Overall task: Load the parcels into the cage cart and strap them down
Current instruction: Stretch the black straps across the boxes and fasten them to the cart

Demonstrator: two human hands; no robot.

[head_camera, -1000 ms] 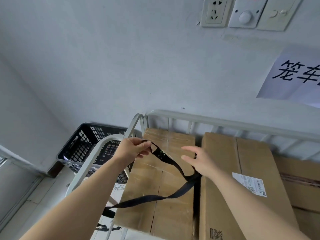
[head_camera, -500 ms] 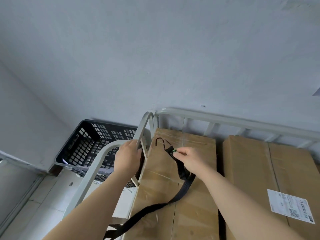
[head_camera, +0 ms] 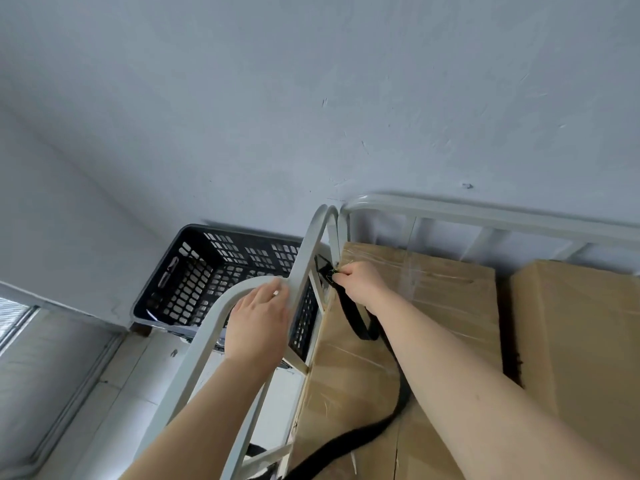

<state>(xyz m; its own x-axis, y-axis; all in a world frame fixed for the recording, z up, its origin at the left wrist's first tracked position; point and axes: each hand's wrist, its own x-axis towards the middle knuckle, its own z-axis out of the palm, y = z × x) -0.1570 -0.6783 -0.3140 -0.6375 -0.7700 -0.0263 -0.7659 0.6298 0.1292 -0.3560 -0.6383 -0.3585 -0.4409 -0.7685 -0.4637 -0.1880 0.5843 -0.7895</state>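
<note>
Strapping is the step in hand, with the boxes already sitting in the cart. The right hand is pinched shut on the hook end of the black strap, holding it right at the far-left corner of the cart's side rail, just above the edge of the left box. The left hand is wrapped over the curved top of that rail, fingers closed around the tube, steadying it. The strap trails back from the hook, loops across the box top, passes under the right forearm and runs off toward the near edge.

Next, I'd judge, the hook has to catch a bar of the rail and the strap be pulled taut over the load. A second box sits to the right across a dark gap. A black crate stands on the floor beyond the rail, against the wall; it shouldn't interfere. The tight corner between rail and box leaves little room for the fingers.
</note>
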